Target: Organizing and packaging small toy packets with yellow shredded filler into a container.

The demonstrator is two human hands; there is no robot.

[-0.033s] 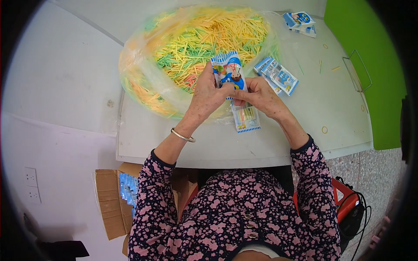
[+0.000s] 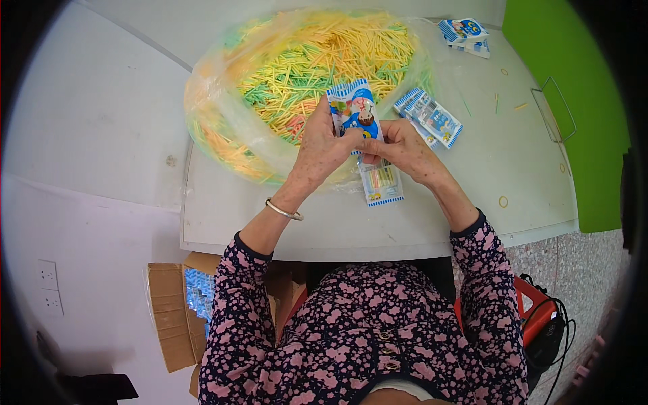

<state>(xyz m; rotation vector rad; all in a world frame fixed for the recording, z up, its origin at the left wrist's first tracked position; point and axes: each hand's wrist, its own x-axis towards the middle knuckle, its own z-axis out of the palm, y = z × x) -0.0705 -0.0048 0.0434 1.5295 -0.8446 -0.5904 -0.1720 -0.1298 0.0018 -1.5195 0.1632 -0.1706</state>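
Note:
Above the table, my left hand (image 2: pixel 322 143) grips a small blue-and-white printed packet (image 2: pixel 356 111) by its left side. My right hand (image 2: pixel 403 150) pinches the packet's lower right corner, its fingertips meeting my left thumb. Just below my fingers lies another packet (image 2: pixel 381 183) with a clear window, thin coloured sticks showing inside; its upper end is hidden by my hands. Behind the held packet stands a large clear plastic bag (image 2: pixel 202 108), wide open and full of thin yellow, green, orange and pink sticks (image 2: pixel 331 57).
Two or more packets (image 2: pixel 435 120) overlap right of my hands, and others (image 2: pixel 466 30) lie at the far right. Loose sticks and rubber bands (image 2: pixel 503 201) dot the grey table (image 2: pixel 466 223). A green panel (image 2: pixel 574 115) borders the right. An open cardboard box (image 2: pixel 172 310) holds blue packets below left.

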